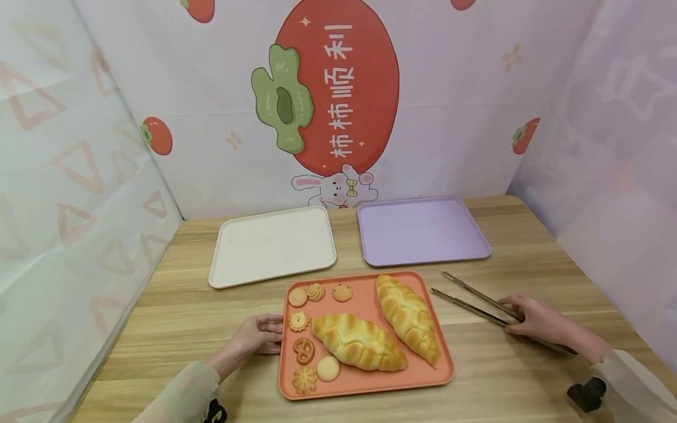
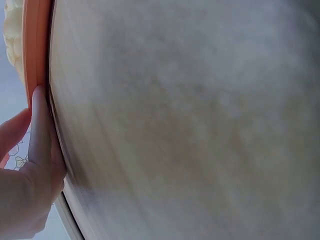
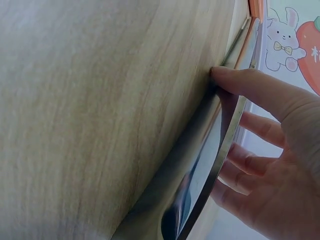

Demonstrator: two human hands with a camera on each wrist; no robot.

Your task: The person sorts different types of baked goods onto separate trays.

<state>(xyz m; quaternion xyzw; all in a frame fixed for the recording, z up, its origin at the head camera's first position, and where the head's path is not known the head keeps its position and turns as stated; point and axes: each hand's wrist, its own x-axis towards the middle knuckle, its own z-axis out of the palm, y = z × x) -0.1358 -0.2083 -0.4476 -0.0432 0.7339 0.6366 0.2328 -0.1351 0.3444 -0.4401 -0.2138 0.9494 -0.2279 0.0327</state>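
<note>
On the orange tray [image 1: 365, 385] lie two braided bread loaves [image 1: 359, 343] [image 1: 409, 320] and several cookies [image 1: 304, 379], among them a pretzel-shaped one [image 1: 304, 351]. My left hand [image 1: 256, 338] rests on the table against the tray's left edge; its fingertips touch the outer wall, and in the left wrist view the index finger [image 2: 41, 130] lies straight along it. To the right of the tray, my right hand [image 1: 539, 320] holds metal tongs [image 1: 476, 308] lying low over the table. Their tips point toward the tray and stand apart. In the right wrist view the thumb [image 3: 250, 82] touches one arm, with fingers beyond the other.
Behind the orange tray stand a cream tray [image 1: 275, 244] at left and a purple tray [image 1: 423, 232] at right, neither bearing anything. All rest on a wood-grain table [image 1: 174, 311]. Printed cloth walls [image 1: 455, 117] enclose the back and both sides.
</note>
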